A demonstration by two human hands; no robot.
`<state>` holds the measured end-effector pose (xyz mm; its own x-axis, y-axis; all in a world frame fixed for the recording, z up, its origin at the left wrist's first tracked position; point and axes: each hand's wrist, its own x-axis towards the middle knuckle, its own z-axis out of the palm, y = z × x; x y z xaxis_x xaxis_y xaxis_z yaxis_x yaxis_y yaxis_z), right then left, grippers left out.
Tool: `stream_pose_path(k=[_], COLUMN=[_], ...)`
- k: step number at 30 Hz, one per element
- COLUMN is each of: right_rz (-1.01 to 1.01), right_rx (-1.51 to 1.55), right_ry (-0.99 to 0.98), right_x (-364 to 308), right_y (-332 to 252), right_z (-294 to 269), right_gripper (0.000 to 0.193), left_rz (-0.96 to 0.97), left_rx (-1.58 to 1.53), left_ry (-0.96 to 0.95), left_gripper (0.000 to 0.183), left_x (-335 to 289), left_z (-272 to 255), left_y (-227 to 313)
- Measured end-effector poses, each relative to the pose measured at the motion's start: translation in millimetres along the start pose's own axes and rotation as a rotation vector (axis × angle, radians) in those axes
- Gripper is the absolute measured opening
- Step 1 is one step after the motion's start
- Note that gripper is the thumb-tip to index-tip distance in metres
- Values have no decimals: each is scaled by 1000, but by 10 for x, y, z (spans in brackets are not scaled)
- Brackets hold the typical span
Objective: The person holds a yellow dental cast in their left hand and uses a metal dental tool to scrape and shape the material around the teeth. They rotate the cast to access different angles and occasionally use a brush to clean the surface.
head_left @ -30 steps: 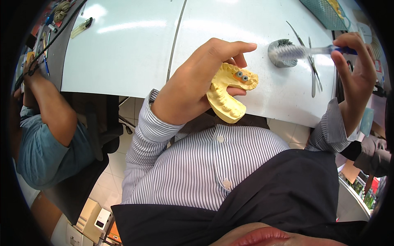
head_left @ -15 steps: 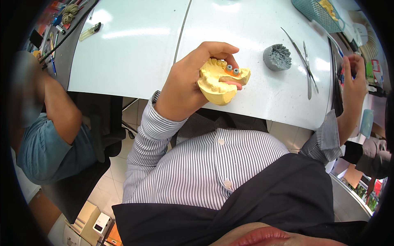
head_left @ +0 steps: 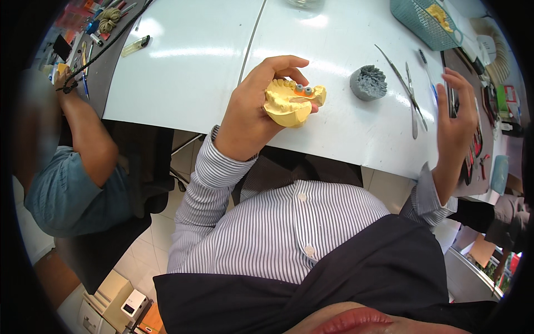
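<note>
My left hand (head_left: 247, 108) is closed around a yellow dental model (head_left: 286, 108), a plaster jaw with teeth along its arch. Two grey posts (head_left: 303, 89) stand in an orange patch on the model. On the right, my right hand (head_left: 459, 114) is raised with its fingers apart and nothing visible in it. Close to its fingertips, a small brush (head_left: 426, 65) with dark bristles and a white-blue handle lies on the white table (head_left: 183, 83). Two slim metal tools, one curved (head_left: 396, 71) and one straighter (head_left: 412, 106), lie crossed nearby.
A grey cylinder (head_left: 368, 83) with a spiky top stands right of the model. A teal basket (head_left: 414, 25) holds yellow pieces at the back right. At the far left are a black coiled cord (head_left: 119, 38) and a co-worker's arm (head_left: 89, 128). A small clear item (head_left: 135, 47) lies there.
My right hand has moved inward from the far right and its fingers have spread. The brush, earlier by that hand, now lies on the table. My left hand still holds the model.
</note>
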<state>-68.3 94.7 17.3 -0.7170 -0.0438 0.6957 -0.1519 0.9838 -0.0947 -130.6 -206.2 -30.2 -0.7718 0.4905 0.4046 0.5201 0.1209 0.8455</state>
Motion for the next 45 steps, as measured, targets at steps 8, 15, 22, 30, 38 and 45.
stream_pose_path(k=[8, 15, 22, 30, 38, 45], right_rz=[213, 208, 314, 20, 190, 195], right_rx=[1128, 1503, 1504, 984, -19, -95], right_ry=[-343, -249, 92, -82, -403, -503], right_x=[26, -43, -129, -130, -107, -216], right_y=[-1041, -1206, -1351, -1267, -29, 32], right_z=[167, 173, 307, 150, 31, 234], right_gripper=[37, 31, 28, 23, 17, 13], left_rz=[17, 285, 201, -189, -121, -133], left_rx=[-151, -63, -567, -1008, -693, -532], left_ry=[9, 31, 273, 102, -148, -185], left_gripper=[78, 73, 86, 65, 75, 77], left_x=[35, 39, -58, -78, -51, -35], left_z=[2, -67, 461, 438, 359, 284], left_y=[337, 475, 388, 497, 379, 279])
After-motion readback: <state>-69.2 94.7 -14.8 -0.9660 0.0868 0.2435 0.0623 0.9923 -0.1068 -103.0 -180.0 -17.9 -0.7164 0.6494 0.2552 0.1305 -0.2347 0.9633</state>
